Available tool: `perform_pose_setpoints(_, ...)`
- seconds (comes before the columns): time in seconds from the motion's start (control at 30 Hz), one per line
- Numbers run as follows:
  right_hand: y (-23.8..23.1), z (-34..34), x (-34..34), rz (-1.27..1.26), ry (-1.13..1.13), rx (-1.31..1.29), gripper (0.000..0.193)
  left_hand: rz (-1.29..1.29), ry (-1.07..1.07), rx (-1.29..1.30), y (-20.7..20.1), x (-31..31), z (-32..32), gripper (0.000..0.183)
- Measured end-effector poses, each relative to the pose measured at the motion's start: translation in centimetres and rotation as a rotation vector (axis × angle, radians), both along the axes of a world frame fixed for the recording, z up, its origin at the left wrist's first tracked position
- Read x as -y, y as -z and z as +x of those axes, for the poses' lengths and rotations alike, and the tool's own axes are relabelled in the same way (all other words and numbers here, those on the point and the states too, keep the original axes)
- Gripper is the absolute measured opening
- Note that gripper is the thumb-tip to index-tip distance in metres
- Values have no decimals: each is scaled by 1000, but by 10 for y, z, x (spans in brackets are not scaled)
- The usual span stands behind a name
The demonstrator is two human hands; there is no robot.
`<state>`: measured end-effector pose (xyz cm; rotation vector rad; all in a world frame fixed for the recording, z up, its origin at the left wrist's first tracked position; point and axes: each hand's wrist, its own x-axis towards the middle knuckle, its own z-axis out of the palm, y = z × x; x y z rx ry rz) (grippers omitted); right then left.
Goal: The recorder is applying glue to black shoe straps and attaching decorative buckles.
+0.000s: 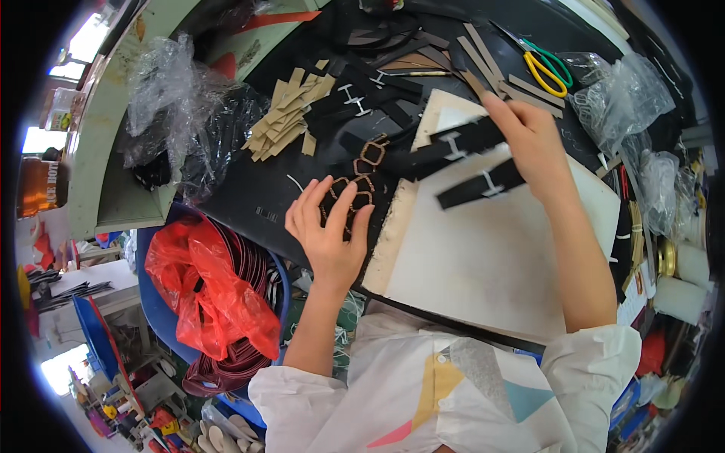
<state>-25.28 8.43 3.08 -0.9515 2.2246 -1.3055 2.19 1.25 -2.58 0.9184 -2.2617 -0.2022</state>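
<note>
My left hand (328,230) lies palm down with its fingers spread, over several copper-coloured, frame-shaped buckles (371,153) on the black tabletop. My right hand (532,143) is closed above the pale board (483,257). Two black straps (461,192) with silver H-shaped buckles (491,183) run from under its thumb side, slightly blurred, over the board. A thin brown strip (474,81) touches its fingertips; whether they grip it, I cannot tell. Further black straps with silver buckles (353,100) lie beyond my left hand.
Tan strips (287,113) are heaped at the far left, grey strips (483,57) at the far right. Yellow-and-green-handled scissors (545,72) lie beyond. Clear plastic bags (623,90) sit on both sides. A blue tub (162,309) with a red bag (219,287) stands left.
</note>
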Motion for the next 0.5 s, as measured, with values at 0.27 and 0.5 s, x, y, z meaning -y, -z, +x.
perform_pose_setpoints(0.27,-5,-9,-73,308,124,-588,43,267,300,26,-38,54,-23,44)
perform_pose_setpoints(0.5,-20,18,-91,80,-23,-953,44,327,333,361,-29,80,-73,42)
